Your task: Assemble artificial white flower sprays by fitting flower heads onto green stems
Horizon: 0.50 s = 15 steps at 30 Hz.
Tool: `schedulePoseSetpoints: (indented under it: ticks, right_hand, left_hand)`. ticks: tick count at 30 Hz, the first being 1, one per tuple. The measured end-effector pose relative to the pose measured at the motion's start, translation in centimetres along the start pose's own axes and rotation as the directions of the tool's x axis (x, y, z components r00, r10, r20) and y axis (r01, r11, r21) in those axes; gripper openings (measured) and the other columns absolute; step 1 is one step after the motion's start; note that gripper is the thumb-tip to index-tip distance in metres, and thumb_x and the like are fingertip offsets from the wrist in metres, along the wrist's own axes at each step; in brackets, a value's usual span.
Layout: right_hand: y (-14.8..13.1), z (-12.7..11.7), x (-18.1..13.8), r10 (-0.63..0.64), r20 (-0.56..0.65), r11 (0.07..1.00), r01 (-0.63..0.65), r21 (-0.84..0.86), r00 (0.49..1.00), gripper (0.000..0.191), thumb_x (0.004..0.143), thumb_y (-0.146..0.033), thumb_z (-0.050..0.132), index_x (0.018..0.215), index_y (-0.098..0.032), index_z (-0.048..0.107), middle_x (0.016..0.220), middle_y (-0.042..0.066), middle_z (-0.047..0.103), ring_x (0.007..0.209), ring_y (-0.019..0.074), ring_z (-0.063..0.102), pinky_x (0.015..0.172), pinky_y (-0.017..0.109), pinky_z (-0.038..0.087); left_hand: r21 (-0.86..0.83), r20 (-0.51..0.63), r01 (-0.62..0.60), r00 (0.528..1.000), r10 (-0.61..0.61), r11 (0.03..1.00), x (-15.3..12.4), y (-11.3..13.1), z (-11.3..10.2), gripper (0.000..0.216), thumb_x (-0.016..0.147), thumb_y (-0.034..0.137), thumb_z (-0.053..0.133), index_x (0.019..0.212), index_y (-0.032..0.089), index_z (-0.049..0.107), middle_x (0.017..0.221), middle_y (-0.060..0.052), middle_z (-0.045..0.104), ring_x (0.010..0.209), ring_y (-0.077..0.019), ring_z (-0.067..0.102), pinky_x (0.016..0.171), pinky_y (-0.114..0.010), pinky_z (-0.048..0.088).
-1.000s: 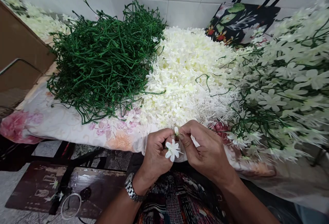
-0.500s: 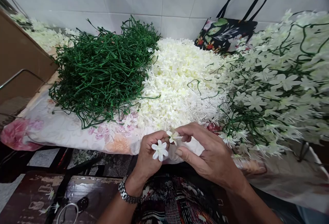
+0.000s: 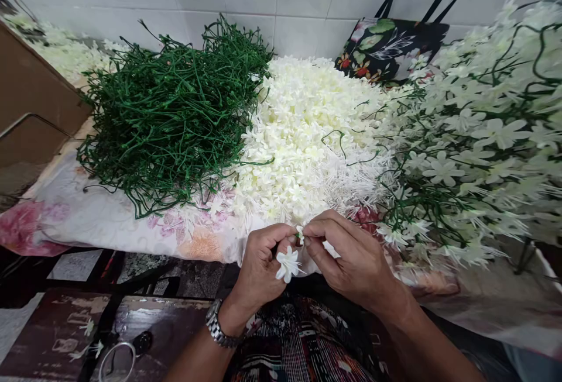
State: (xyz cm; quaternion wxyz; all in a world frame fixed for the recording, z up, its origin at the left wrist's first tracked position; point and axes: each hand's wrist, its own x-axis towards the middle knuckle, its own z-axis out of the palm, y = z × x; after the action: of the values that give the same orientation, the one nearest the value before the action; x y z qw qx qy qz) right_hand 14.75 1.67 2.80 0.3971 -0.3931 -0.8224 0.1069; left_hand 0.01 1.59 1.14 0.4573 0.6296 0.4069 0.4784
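My left hand (image 3: pixel 267 260), a metal watch on its wrist, is closed round an artificial flower stem that is mostly hidden by the fingers. One open white flower (image 3: pixel 288 264) sticks out below the left thumb. Between the two hands a second white flower (image 3: pixel 300 233) shows at the left fingertips. My right hand (image 3: pixel 351 253) pinches this second flower with thumb and forefinger. Behind the hands spreads a heap of loose white petals (image 3: pixel 298 124), with thin white stamens (image 3: pixel 342 180) at its right front.
Green stems (image 3: pixel 175 119) are piled at the left on a floral cloth (image 3: pixel 109 218). Finished-looking white flowers on stems (image 3: pixel 465 165) are massed at the right. A black floral bag (image 3: pixel 390 48) leans on the tiled wall. A cardboard box (image 3: pixel 35 95) stands far left.
My right fingers have closed from an open curve into a pinch on the second flower. The flower in my left hand has shifted slightly right and tilted.
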Motion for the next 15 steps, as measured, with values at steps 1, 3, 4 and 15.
schedulePoseSetpoints:
  ticks: [1,3,4,15]
  right_hand:
    - [0.1,0.11,-0.08,-0.002,-0.004,1.0,0.002,0.013,1.0,0.014,0.085,-0.003,0.046,0.081,-0.015,0.053,0.069,0.003,0.055,0.064,0.0114,0.054,0.058,0.022,0.046]
    - [0.24,0.26,-0.24,-0.003,-0.006,0.999,0.004,0.039,1.0,0.014,0.085,-0.003,0.046,0.082,-0.015,0.052,0.07,0.003,0.055,0.066,0.0114,0.054,0.059,0.022,0.046]
    - [0.28,0.3,-0.31,-0.002,-0.003,0.999,0.002,0.049,1.0,0.014,0.085,-0.002,0.046,0.083,-0.015,0.052,0.07,0.003,0.055,0.066,0.0114,0.054,0.059,0.022,0.046]
    - [0.39,0.53,-0.33,0.021,0.018,0.996,-0.023,0.083,1.0,0.016,0.085,-0.002,0.046,0.086,-0.016,0.052,0.072,0.002,0.053,0.066,0.0105,0.053,0.059,0.022,0.047]
  left_hand:
    - [0.026,-0.012,-0.023,1.0,0.024,0.999,0.01,0.0,0.05,0.028,0.082,0.018,0.045,0.055,0.018,0.037,0.051,0.006,0.029,0.047,-0.0075,0.024,0.043,-0.019,0.024]
    - [0.072,-0.03,-0.058,0.998,0.06,0.996,0.02,0.0,0.15,0.028,0.084,0.018,0.042,0.055,0.018,0.038,0.051,0.006,0.03,0.046,-0.0074,0.025,0.043,-0.019,0.023]
    - [0.093,-0.032,-0.069,0.997,0.072,0.993,0.02,0.0,0.19,0.028,0.084,0.017,0.041,0.056,0.018,0.038,0.051,0.006,0.031,0.046,-0.0073,0.026,0.043,-0.019,0.023]
    - [0.169,-0.049,-0.051,0.997,0.06,0.984,-0.05,-0.29,0.46,0.031,0.081,0.014,0.041,0.055,0.02,0.024,0.05,0.007,0.027,0.046,-0.0064,0.026,0.043,-0.02,0.021]
